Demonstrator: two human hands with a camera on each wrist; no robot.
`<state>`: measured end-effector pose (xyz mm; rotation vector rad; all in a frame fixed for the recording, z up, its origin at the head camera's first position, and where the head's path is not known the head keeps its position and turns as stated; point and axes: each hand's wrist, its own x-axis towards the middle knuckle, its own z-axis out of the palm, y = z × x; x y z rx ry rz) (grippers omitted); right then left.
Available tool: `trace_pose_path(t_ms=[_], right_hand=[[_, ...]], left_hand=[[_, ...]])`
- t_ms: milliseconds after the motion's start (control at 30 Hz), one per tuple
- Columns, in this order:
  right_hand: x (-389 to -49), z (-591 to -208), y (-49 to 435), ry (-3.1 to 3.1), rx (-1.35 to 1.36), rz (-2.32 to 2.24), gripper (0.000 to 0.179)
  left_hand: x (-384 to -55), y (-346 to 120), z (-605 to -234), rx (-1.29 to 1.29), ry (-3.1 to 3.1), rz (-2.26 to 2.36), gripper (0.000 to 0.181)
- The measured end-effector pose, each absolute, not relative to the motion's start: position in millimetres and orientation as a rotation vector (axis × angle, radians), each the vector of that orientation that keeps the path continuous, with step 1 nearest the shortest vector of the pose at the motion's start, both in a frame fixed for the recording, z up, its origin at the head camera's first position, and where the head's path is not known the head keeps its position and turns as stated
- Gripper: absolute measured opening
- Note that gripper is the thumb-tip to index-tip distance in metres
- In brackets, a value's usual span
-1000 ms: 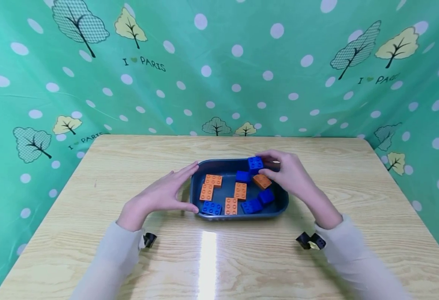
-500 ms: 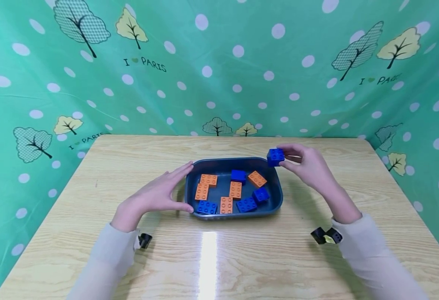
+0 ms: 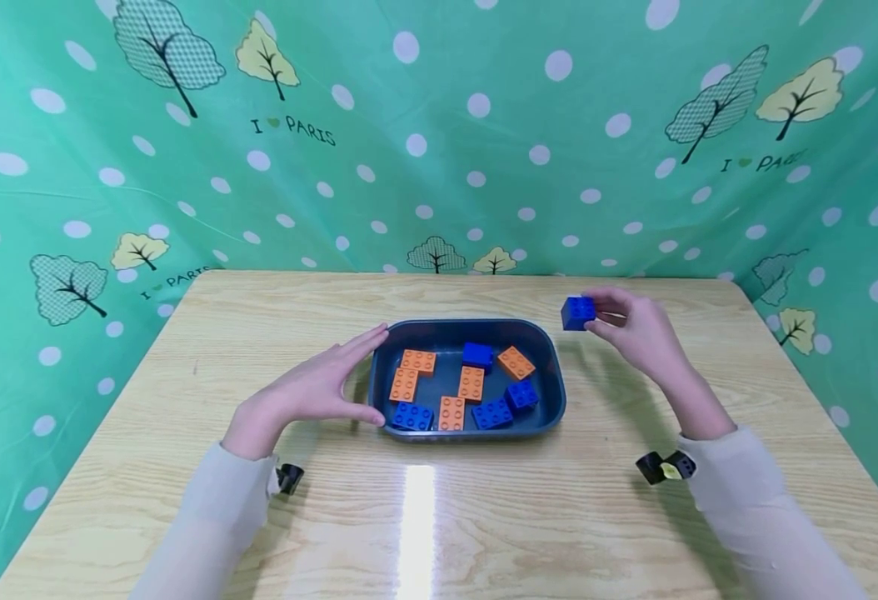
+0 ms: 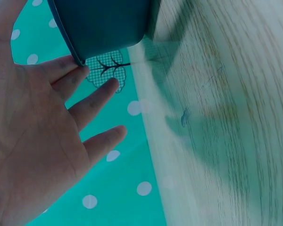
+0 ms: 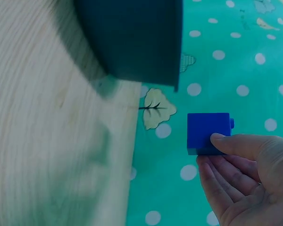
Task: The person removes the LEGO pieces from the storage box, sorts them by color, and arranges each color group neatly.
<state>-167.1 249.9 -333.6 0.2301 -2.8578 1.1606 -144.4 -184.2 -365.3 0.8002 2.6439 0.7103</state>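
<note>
Blue block (image 3: 577, 313) is what we see pinched by the right hand (image 3: 640, 337), up in the air past the right end of the tub (image 3: 439, 385). The left hand (image 3: 315, 387) has straight, spread fingers; they seem to touch the tub's left end, but we can't be sure. We count five orange blocks (image 3: 471, 383) and four more blue blocks (image 3: 492, 413) inside.

Head view: light is bright and even, apparently from above; a white glare streak (image 3: 418, 533) marks the tabletop (image 3: 334, 517) on my side of the bin (image 3: 476, 436), and soft shadows (image 3: 630, 417) of my arms (image 3: 761, 517) fall to the bin's left and right. Wrist views: dimmer, tinted blue-green. In the right one, the bin and the tabletop beside it are blurred, whereas the blue block (image 5: 207, 132) in my right hand (image 5: 259, 183) is sharper.
</note>
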Motion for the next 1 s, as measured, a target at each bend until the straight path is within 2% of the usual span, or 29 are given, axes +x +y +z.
trace_pose_path(t_ms=[1000], right_hand=[[-195,-393,266,-2.961,0.097,1.181,0.043]], left_hand=[[-146,-188,-368,0.802,2.547,0.83,0.121]])
